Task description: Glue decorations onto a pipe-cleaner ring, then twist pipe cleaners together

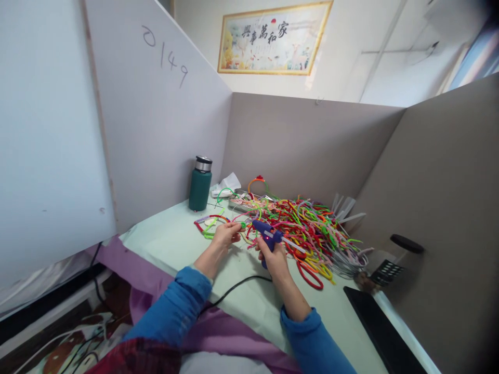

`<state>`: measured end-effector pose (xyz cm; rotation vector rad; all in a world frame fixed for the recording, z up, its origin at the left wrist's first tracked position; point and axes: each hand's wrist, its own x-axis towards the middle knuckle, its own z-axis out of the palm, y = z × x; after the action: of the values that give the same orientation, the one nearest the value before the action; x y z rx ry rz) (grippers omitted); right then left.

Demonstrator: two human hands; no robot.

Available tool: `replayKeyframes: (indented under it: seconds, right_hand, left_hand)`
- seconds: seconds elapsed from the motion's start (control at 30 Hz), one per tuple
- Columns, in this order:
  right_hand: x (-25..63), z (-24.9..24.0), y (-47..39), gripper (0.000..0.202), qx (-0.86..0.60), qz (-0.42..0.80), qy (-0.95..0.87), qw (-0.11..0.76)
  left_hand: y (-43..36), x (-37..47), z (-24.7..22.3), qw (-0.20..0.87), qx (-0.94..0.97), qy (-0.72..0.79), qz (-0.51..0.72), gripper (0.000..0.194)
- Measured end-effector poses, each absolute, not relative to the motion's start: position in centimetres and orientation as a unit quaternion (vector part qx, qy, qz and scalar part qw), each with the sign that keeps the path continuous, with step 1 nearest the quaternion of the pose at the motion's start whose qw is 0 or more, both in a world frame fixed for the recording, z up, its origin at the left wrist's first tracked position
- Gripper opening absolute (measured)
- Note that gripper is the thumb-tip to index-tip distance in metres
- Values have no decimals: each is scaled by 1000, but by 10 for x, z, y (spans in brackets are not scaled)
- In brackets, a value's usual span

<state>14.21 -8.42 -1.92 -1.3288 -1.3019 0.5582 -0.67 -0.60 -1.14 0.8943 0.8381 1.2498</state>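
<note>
My left hand (226,235) pinches a small green piece (243,225) between its fingertips. Just to the right, my right hand (273,254) is wrapped round the handle of a blue glue gun (263,228). The gun's nozzle points left, close to the green piece, and a clear glue stick (293,244) sticks out of its back. A small red light shows on its side. Whether nozzle and piece touch is too small to tell. Behind both hands lies a heap of colourful pipe cleaners (307,223).
A green bottle (200,189) stands at the back left beside crumpled white tissue (228,183). A black cable (241,282) crosses the front of the table (156,235). At the right are a black tray-like object (380,327) and a lidded container (405,244). Partitions enclose the table.
</note>
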Motion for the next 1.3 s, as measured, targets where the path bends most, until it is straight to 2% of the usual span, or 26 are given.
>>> replayKeyframes:
  seconds: [0.37, 1.07, 1.3]
  right_hand:
    - [138, -10, -96, 43, -574, 192, -621, 498]
    - [139, -14, -94, 39, -561, 162, -634, 506]
    - [136, -14, -94, 40, -576, 127, -647, 483]
  left_hand:
    - [-5, -7, -10, 620, 370, 366, 587, 23]
    - [-4, -8, -13, 589, 395, 379, 594, 36]
    - [-5, -9, -11, 578, 407, 388, 591, 32]
